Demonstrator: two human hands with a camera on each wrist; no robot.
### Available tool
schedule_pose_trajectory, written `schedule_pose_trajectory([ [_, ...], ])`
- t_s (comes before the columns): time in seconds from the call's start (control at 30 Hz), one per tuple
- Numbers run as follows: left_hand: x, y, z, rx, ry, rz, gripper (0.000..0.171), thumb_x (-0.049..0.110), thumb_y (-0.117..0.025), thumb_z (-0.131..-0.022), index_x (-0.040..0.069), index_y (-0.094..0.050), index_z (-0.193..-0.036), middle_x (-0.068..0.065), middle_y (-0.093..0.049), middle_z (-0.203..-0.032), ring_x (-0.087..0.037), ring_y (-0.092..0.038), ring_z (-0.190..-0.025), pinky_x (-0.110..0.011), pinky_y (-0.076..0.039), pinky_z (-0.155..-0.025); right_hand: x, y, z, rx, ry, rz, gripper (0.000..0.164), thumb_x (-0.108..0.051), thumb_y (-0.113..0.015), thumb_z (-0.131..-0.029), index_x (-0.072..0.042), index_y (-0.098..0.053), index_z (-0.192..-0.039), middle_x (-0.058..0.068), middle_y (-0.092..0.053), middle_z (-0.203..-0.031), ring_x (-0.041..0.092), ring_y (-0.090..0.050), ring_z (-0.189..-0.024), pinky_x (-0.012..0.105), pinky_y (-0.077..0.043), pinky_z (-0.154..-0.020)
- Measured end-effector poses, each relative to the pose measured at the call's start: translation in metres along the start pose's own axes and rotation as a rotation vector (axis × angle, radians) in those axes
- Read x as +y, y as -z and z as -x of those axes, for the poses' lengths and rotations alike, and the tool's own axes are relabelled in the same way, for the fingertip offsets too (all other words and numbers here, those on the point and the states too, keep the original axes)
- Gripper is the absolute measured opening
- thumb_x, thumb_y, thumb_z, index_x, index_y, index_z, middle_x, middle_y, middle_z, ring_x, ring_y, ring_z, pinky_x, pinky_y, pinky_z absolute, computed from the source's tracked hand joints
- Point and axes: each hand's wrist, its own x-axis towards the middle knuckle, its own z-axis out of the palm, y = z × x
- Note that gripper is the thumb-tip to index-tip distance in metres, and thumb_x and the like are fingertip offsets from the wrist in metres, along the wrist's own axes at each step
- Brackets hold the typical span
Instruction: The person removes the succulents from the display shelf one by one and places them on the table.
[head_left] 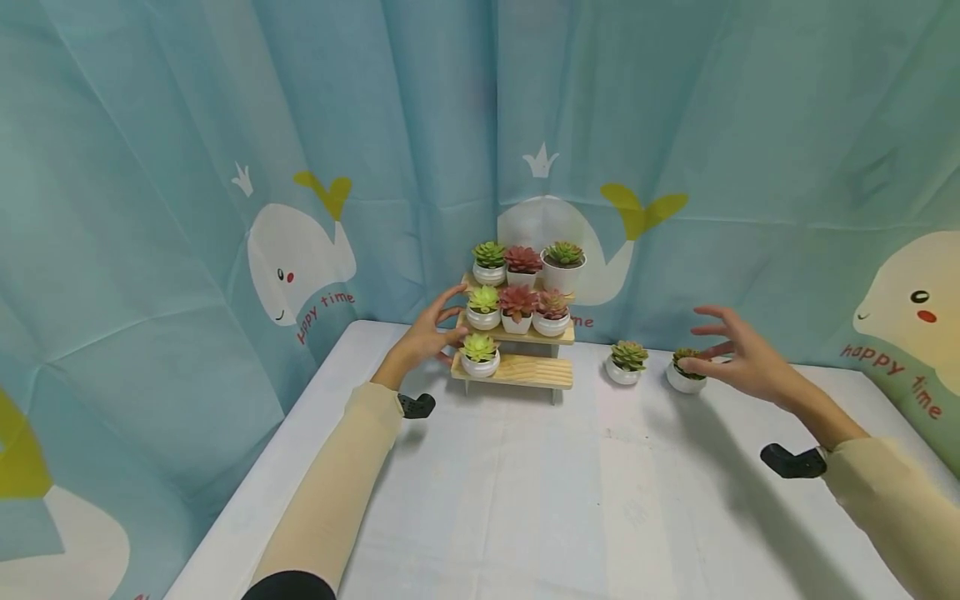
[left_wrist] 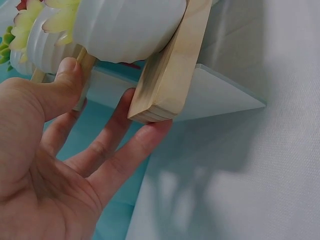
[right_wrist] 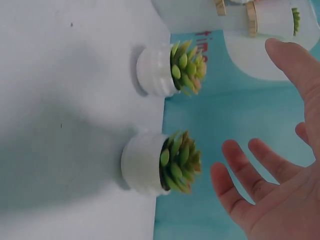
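Note:
My left hand (head_left: 423, 337) is at the left end of a three-tier wooden plant stand (head_left: 532, 371). The left wrist view shows its thumb and index finger about the middle shelf's end, with other fingertips touching the bottom shelf (left_wrist: 167, 85). On the stand are several small potted succulents; a light-green one (head_left: 480, 354) occupies the bottom shelf's left end. My right hand (head_left: 750, 358), fingers spread and holding nothing, hovers by a green succulent in a white pot (right_wrist: 145, 162). Another green potted succulent (right_wrist: 157, 70) stands beside that one on the table.
A white cloth covers the table (head_left: 555, 500). Blue curtains (head_left: 420, 125) printed with whales hang behind it and at the left side. The two loose pots stand near the table's back edge, right of the stand.

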Motion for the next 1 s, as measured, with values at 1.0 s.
schedule_pose_trajectory([
  [1.0,0.002,0.001,0.001,-0.041,0.022,0.057,0.080,0.009,-0.063,-0.103,0.041,-0.022,-0.164,-0.017,-0.024,-0.168,-0.026,-0.072,-0.086,-0.074,-0.052,-0.078,-0.065,-0.100,-0.037,-0.088,0.176,-0.295,0.081,-0.017,-0.082,-0.091,-0.010,-0.032,-0.155,0.020,-0.057,-0.141,0.036,-0.067,-0.109,0.034,-0.058,-0.083],
])
